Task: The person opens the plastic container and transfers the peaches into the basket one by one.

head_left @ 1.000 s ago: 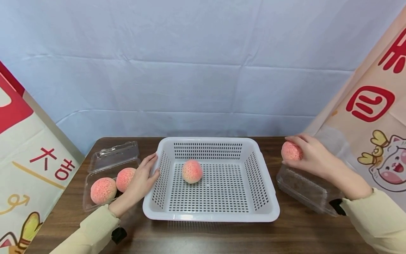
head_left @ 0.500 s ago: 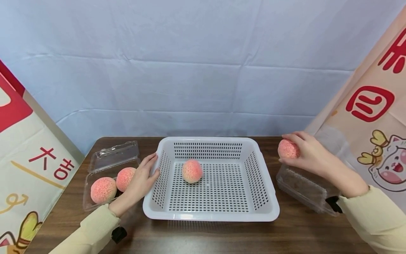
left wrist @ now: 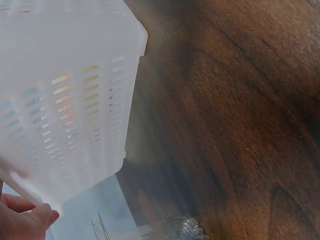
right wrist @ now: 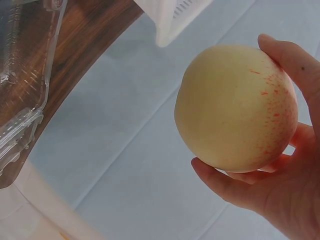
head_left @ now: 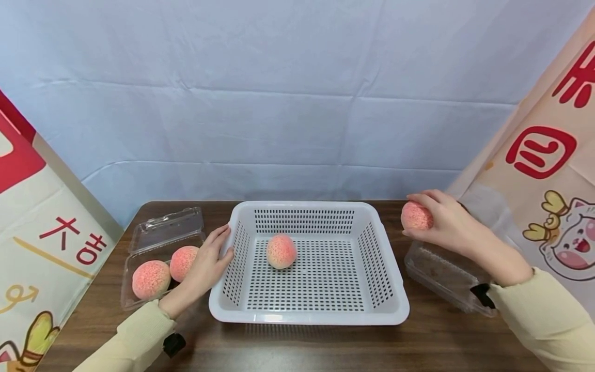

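A white perforated basket (head_left: pixel 309 317) stands mid-table with one pink and cream peach (head_left: pixel 281 251) inside, left of its middle. The left hand (head_left: pixel 207 264) rests on the basket's left rim; in the left wrist view the fingers (left wrist: pixel 42 214) touch the rim's corner. Above the right clear box, the right hand (head_left: pixel 448 222) grips another peach (head_left: pixel 417 216) between thumb and fingers. The right wrist view shows this peach's (right wrist: pixel 232 107) pale side, with the thumb and fingers around it. Two peaches (head_left: pixel 151 279) (head_left: pixel 183 262) sit in the left clear box, one partly behind the left hand.
The left clear box (head_left: pixel 168 230) has its lid folded open toward the back. Another clear box (head_left: pixel 443 276) lies right of the basket, partly under the right arm. Pale blue cloth (head_left: pixel 279 129) hangs behind the wooden table (head_left: pixel 279 347), with printed cloths at both sides.
The right hand has moved a little left toward the basket, carrying its peach. The left hand has stayed on the rim, and the basket has not visibly moved.
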Tool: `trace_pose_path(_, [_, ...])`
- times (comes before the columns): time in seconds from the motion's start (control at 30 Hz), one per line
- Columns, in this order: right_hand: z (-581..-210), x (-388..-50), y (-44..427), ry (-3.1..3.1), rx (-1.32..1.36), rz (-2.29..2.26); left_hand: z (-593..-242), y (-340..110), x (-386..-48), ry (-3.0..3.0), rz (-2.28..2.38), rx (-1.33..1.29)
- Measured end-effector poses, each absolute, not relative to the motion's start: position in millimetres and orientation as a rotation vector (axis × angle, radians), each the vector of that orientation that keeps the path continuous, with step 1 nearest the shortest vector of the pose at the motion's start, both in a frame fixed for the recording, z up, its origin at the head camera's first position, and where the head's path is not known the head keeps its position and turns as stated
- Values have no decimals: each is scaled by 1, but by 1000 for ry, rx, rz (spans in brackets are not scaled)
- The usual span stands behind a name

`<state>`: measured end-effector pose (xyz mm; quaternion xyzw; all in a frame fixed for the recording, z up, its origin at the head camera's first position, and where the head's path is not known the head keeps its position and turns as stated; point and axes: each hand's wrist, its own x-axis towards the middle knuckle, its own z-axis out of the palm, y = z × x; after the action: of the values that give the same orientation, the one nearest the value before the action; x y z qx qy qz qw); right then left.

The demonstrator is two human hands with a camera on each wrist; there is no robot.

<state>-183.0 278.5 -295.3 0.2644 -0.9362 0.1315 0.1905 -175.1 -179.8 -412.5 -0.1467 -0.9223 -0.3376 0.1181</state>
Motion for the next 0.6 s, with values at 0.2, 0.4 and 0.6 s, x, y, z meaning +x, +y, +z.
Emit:
trace_pose_path(0.2, [-295, -184, 275, -2626, 752, 358, -413, -181, -175, -2692, -981, -437])
trace_pose_path(0.4, [-294, -185, 272, -2617, 764, 359, -413, -180, -175, -2687, -979, -439])
trace_pose_path(0.6, [-293, -186, 267, -2634, 759, 364, -412, -180, -174, -2684, -987, -434])
